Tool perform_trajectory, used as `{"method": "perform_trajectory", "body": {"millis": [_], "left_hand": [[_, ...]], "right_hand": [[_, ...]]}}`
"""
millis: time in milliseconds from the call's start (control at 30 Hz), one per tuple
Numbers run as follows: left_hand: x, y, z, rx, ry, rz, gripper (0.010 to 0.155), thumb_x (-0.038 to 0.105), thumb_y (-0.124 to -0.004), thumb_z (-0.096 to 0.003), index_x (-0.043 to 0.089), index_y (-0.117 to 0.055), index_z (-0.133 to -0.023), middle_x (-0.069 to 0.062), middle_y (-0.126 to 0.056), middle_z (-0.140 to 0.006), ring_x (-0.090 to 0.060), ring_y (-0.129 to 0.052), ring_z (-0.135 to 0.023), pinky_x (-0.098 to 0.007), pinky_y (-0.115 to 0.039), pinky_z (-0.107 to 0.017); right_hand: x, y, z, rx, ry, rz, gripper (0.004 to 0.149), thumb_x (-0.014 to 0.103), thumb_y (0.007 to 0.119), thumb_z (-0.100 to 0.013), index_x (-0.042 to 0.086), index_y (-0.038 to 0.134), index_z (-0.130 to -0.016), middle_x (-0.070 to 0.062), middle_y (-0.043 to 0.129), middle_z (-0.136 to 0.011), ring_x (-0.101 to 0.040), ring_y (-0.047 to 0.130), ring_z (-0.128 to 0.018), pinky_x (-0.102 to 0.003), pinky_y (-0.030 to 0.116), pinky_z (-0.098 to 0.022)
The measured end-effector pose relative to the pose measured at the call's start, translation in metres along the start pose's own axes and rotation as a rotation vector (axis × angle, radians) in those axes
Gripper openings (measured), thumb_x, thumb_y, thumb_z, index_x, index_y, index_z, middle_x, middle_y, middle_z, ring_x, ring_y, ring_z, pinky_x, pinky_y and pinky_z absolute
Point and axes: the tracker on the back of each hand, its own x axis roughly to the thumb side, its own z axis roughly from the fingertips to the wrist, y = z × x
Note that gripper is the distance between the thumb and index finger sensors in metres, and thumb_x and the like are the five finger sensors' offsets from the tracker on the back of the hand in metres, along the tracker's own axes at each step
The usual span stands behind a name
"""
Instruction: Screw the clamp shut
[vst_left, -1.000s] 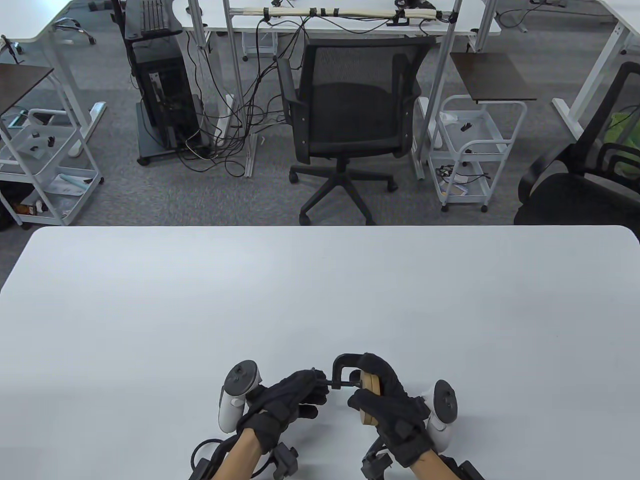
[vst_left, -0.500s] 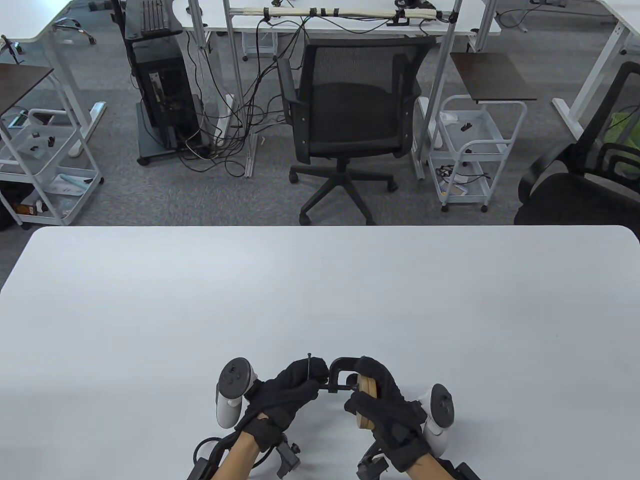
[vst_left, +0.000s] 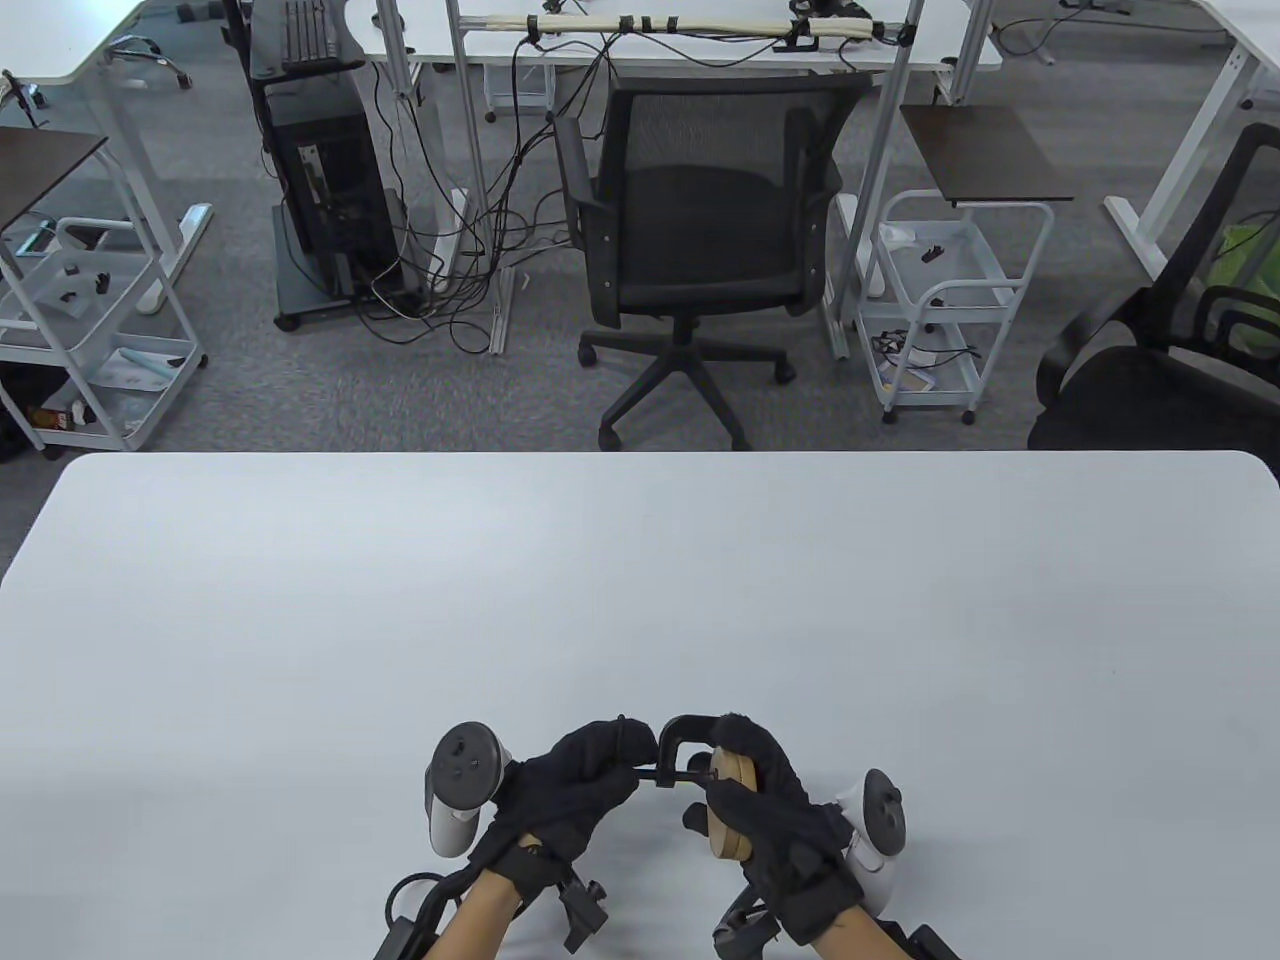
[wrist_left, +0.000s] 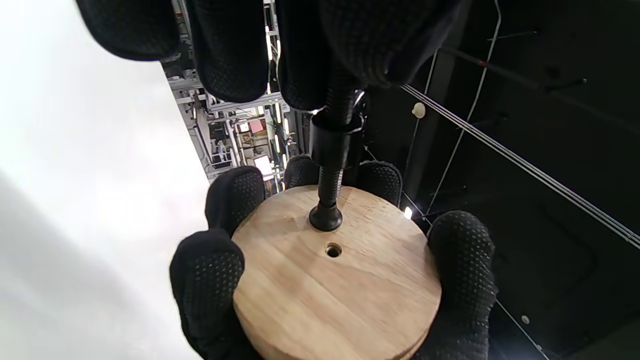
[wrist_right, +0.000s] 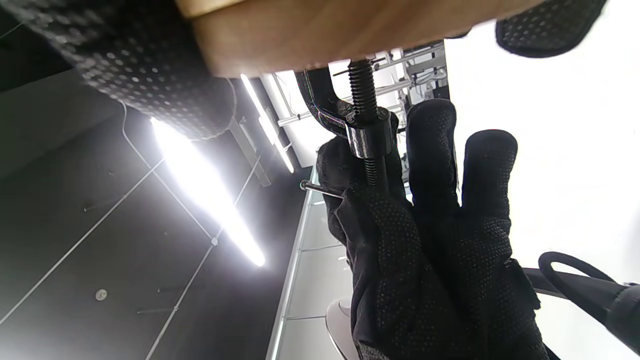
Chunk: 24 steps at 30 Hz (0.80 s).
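Basically left hand gripped the screw handle, which swung out of overhead sight since 0.5 s ago (mid-turn); right hand gripped the wooden disc; pad touched wood.

One black C-clamp, one round wooden disc, two black-gloved hands — left hand and right hand — two white trackers, one white table, two office chairs, two white carts.
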Motion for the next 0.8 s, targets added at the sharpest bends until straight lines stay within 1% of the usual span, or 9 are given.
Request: {"method": "perform_trajectory", "body": {"millis": [133,200,267,300,400,500,600,700,800], "left_hand": [[-0.001,0.000,0.000,0.027,0.009,-0.023,0.054,0.031,-0.082,-0.0473,0.032,-0.070,-0.100,0.000,-0.078,-0.102,-0.037,-0.077,-0.096,-0.063,-0.067,-0.065],[0.000,-0.001,0.000,0.023,0.003,-0.096,0.056,0.033,-0.081,-0.0485,0.031,-0.066,-0.102,0.000,-0.076,-0.104,-0.038,-0.076,-0.096,-0.064,-0.067,-0.064],[0.003,-0.002,-0.001,-0.002,0.000,-0.142,0.058,0.035,-0.079,-0.0513,0.027,-0.061,-0.105,-0.004,-0.073,-0.106,-0.041,-0.073,-0.096,-0.064,-0.066,-0.064],[0.004,-0.002,-0.001,-0.009,0.003,-0.156,0.059,0.038,-0.078,-0.0535,0.026,-0.058,-0.108,-0.008,-0.070,-0.108,-0.043,-0.070,-0.097,-0.065,-0.065,-0.064],[0.007,0.001,0.000,-0.001,0.011,-0.164,0.074,0.048,-0.079,-0.0522,0.020,-0.048,-0.114,-0.016,-0.063,-0.111,-0.048,-0.066,-0.098,-0.066,-0.064,-0.063],[0.013,0.015,0.002,0.018,0.008,-0.107,0.077,0.050,-0.078,-0.0529,0.021,-0.045,-0.115,-0.018,-0.057,-0.114,-0.051,-0.058,-0.101,-0.067,-0.061,-0.064],[0.024,0.038,0.008,0.107,-0.013,-0.098,0.076,0.049,-0.080,-0.0521,0.020,-0.048,-0.114,-0.019,-0.058,-0.113,-0.051,-0.058,-0.100,-0.068,-0.060,-0.064],[0.028,0.063,0.018,0.147,-0.015,-0.227,0.076,0.051,-0.079,-0.0520,0.021,-0.048,-0.115,-0.020,-0.057,-0.114,-0.052,-0.057,-0.101,-0.069,-0.060,-0.064],[0.023,0.084,0.031,0.231,0.000,-0.461,0.078,0.055,-0.080,-0.0500,0.020,-0.051,-0.114,-0.021,-0.057,-0.113,-0.053,-0.057,-0.100,-0.071,-0.058,-0.063]], "right_hand": [[0.000,-0.001,-0.001,0.001,-0.002,0.015,0.075,0.051,0.094,-0.044,0.019,0.060,-0.103,-0.004,0.047,-0.112,-0.057,0.053,-0.089,-0.071,0.067,-0.049],[0.000,-0.004,-0.003,-0.005,-0.006,0.044,0.075,0.053,0.093,-0.044,0.020,0.060,-0.103,-0.005,0.047,-0.112,-0.057,0.054,-0.089,-0.071,0.068,-0.050],[-0.004,-0.006,-0.003,-0.004,0.001,0.005,0.075,0.052,0.093,-0.045,0.019,0.059,-0.103,-0.006,0.047,-0.112,-0.058,0.054,-0.090,-0.073,0.066,-0.050],[-0.004,-0.006,-0.004,-0.006,-0.001,-0.004,0.075,0.053,0.092,-0.045,0.019,0.059,-0.104,-0.006,0.046,-0.112,-0.058,0.053,-0.090,-0.074,0.065,-0.051],[-0.002,-0.007,-0.004,-0.044,-0.031,0.019,0.075,0.052,0.093,-0.044,0.019,0.061,-0.103,-0.006,0.048,-0.111,-0.059,0.053,-0.091,-0.077,0.061,-0.052],[0.005,-0.011,-0.003,-0.062,-0.074,0.107,0.075,0.054,0.093,-0.043,0.019,0.063,-0.102,-0.004,0.052,-0.110,-0.058,0.058,-0.090,-0.075,0.059,-0.054],[0.007,-0.015,-0.004,-0.094,-0.088,0.210,0.075,0.057,0.092,-0.043,0.018,0.064,-0.101,-0.006,0.055,-0.109,-0.057,0.063,-0.090,-0.072,0.060,-0.056],[0.004,-0.016,-0.007,-0.119,-0.067,0.268,0.075,0.057,0.092,-0.043,0.016,0.066,-0.100,-0.010,0.057,-0.107,-0.057,0.065,-0.089,-0.072,0.061,-0.056],[-0.001,-0.015,-0.013,-0.122,-0.039,0.339,0.075,0.055,0.093,-0.043,0.014,0.067,-0.099,-0.014,0.057,-0.106,-0.057,0.067,-0.088,-0.072,0.062,-0.056]]}}
